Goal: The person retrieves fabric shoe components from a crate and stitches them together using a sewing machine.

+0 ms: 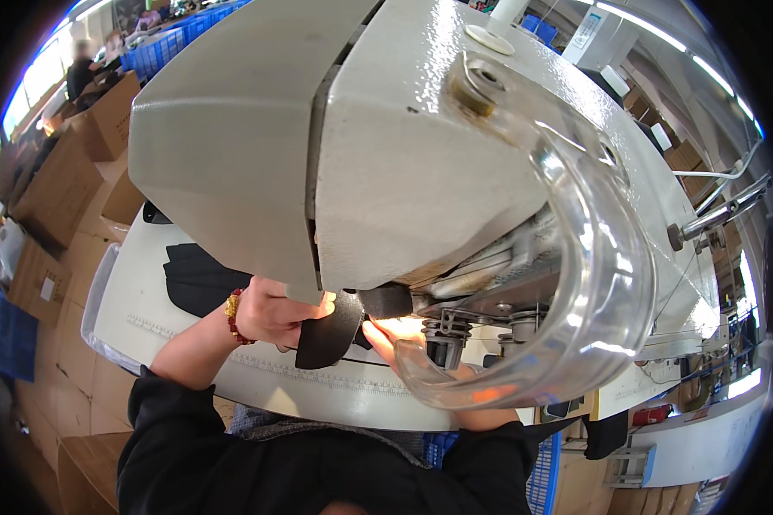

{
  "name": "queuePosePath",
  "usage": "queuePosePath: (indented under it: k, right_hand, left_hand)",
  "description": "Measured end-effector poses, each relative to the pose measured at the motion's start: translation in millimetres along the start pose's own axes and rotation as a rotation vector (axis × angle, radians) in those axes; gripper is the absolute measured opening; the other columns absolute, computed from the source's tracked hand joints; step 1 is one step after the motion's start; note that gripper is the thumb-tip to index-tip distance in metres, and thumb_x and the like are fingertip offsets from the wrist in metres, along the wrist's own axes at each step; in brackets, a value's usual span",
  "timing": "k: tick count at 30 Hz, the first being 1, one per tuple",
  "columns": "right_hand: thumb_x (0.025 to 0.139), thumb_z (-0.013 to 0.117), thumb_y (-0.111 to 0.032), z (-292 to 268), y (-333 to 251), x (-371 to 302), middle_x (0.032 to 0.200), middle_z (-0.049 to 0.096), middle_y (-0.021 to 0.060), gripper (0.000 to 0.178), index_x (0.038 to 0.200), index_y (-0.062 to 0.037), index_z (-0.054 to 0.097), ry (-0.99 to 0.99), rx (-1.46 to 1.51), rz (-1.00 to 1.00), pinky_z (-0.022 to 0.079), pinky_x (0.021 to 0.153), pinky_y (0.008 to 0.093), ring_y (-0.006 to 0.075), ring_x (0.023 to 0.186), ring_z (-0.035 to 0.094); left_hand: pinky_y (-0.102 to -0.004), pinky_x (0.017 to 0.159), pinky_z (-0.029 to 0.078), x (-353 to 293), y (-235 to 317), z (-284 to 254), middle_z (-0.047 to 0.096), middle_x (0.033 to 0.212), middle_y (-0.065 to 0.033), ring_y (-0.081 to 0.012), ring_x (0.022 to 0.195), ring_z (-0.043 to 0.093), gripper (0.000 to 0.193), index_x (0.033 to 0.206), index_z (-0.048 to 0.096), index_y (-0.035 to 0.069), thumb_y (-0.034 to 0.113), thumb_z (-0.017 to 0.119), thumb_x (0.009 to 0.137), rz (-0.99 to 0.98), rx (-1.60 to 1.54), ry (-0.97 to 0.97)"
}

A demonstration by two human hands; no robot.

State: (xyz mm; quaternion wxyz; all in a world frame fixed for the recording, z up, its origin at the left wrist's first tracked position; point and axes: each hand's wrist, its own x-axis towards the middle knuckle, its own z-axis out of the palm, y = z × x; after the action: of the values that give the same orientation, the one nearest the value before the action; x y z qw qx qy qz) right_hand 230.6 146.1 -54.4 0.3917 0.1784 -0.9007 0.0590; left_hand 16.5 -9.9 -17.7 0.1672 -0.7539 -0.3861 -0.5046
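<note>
A grey-white sewing machine head fills the middle of the view. Under its left end, my left hand is closed, pinching a curved black fabric piece whose rounded end hangs toward me. My right hand reaches in from the other side, its fingertips against the same piece, close to the bright work light. A clear plastic guard partly covers that hand and wrist. The needle area is hidden behind the machine head. More black pieces lie stacked on the white machine table, left of my left hand.
A ruler strip runs along the table's near side. Metal thread parts sit right of my right hand. Cardboard boxes and a blue crate stand at the left. Another person is far back on the left.
</note>
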Motion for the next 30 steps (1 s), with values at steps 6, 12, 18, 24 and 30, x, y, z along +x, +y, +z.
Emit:
queuePosePath:
  k: [6,12,18,24,30]
  right_hand:
    - [0.081,0.068,-0.004,3,4,-3,0.115,0.065,0.0254,0.032,0.110,0.0087,0.065,0.135,-0.008,-0.044,0.052,0.090,0.0449,0.0372,0.105,0.065]
    - [0.084,0.065,-0.003,13,1,-10,0.108,0.064,0.0211,0.028,0.109,0.0081,0.063,0.128,-0.005,0.082,0.051,0.086,0.0408,0.0338,0.099,0.064]
    - [0.085,0.067,-0.006,40,0,-54,0.089,0.061,0.0137,0.028,0.110,0.0025,0.060,0.115,0.086,0.306,0.048,0.076,0.0333,0.0262,0.083,0.060]
    - [0.087,0.064,-0.006,10,-10,-13,0.084,0.055,0.0097,0.024,0.107,0.0051,0.055,-0.297,-0.134,0.135,0.046,0.073,0.0287,0.0210,0.077,0.055]
    - [0.088,0.063,-0.015,-28,-24,6,0.092,0.054,0.0081,0.032,0.110,0.0054,0.053,-0.299,-0.201,0.167,0.047,0.076,0.0296,0.0218,0.080,0.054]
  left_hand:
    - [-0.0334,0.061,0.051,1,-3,2,0.064,0.084,-0.0048,-0.0215,0.070,0.064,0.011,0.078,0.069,0.003,0.005,0.074,0.069,0.032,0.065,-0.021]
    - [-0.0356,0.063,0.052,-13,-15,4,0.064,0.084,-0.0070,-0.0243,0.072,0.065,0.013,0.076,0.068,0.003,0.002,0.072,0.064,0.031,0.131,-0.067]
    - [-0.0390,0.062,0.050,-5,-16,8,0.064,0.082,-0.0072,-0.0275,0.072,0.063,0.025,0.078,0.066,0.002,-0.001,0.067,0.053,0.069,0.199,-0.043]
    - [-0.0368,0.063,0.048,-8,-4,-8,0.065,0.092,-0.0092,-0.0272,0.072,0.062,0.036,0.089,0.068,0.003,0.007,0.074,0.054,-0.076,0.109,-0.155]
    - [-0.0372,0.067,0.054,16,31,-21,0.065,0.096,-0.0098,-0.0264,0.083,0.066,0.030,0.089,0.069,0.003,0.012,0.078,0.062,-0.089,0.155,-0.214]
